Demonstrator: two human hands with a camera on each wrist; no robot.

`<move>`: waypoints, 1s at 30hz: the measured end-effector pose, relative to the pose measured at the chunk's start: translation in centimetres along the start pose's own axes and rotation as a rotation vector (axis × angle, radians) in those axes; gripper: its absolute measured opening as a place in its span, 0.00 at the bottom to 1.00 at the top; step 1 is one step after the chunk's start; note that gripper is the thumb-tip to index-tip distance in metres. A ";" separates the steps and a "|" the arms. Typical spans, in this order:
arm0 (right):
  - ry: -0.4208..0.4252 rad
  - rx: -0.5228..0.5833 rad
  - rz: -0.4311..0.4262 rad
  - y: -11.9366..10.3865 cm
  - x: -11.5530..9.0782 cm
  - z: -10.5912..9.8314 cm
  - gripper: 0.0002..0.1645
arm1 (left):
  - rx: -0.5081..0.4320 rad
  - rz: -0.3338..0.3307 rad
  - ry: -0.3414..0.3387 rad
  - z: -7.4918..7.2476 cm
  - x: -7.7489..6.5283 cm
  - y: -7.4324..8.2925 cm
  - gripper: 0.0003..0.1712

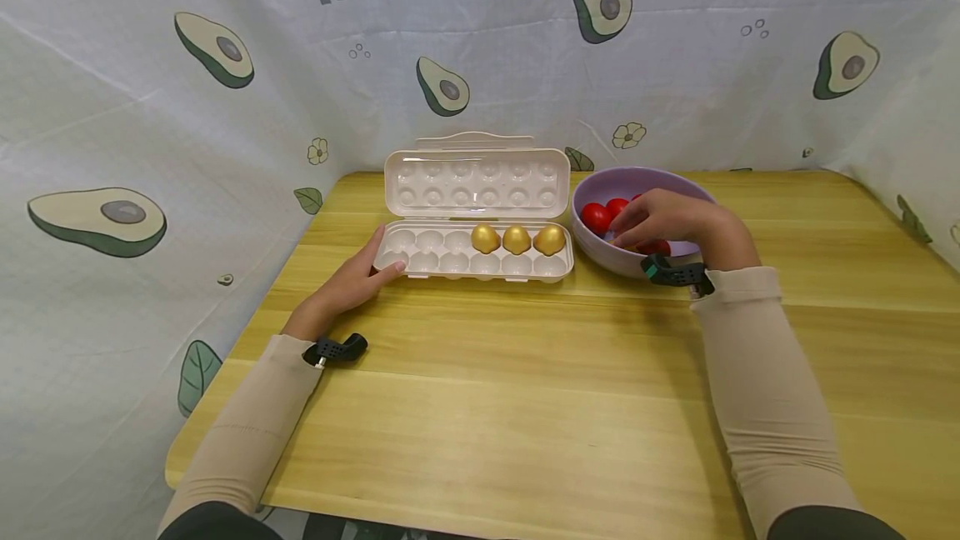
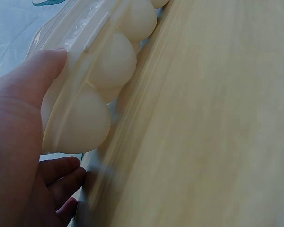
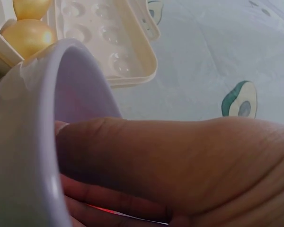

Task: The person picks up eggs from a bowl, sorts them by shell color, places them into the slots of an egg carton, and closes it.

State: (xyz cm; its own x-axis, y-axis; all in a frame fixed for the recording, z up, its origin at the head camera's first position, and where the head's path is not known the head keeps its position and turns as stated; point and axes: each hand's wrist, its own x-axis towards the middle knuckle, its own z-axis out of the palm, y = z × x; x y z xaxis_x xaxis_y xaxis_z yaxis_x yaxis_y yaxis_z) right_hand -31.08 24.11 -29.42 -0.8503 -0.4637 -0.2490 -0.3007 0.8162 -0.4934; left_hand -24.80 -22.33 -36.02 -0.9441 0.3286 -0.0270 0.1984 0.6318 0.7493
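A pale plastic egg box stands with its lid raised behind it. Three gold eggs fill cups at the right of its back row. At the box's left end, my left hand grips the corner, thumb over the rim and fingers beside the end. To the right is a purple bowl with several red eggs. My right hand reaches down into it. The bowl's wall hides those fingertips in the right wrist view, so whether they pinch anything is unclear.
A wooden table bears the box and bowl, both near its back edge. Behind and at the sides hangs a pale cloth printed with avocados. A black strap mount sits on each wrist.
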 end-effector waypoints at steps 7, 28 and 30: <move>-0.011 -0.029 0.005 0.0 0.2 0.3 0.18 | 0.023 0.001 0.024 0.3 1.1 -2.4 0.48; -0.077 0.004 0.099 -0.4 0.5 0.7 0.24 | 0.022 -0.001 0.021 0.3 1.1 -2.5 0.47; -0.083 -0.004 0.094 -0.4 0.5 0.7 0.23 | 0.025 0.007 0.032 0.4 1.3 -3.0 0.47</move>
State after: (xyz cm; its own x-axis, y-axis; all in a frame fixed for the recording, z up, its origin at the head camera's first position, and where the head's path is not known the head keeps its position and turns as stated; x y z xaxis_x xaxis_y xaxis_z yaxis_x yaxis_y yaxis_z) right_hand -31.15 23.34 -29.93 -0.8362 -0.4120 -0.3619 -0.2231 0.8585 -0.4617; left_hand -26.55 -23.52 -38.59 -0.9504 0.3112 -0.0006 0.2115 0.6472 0.7324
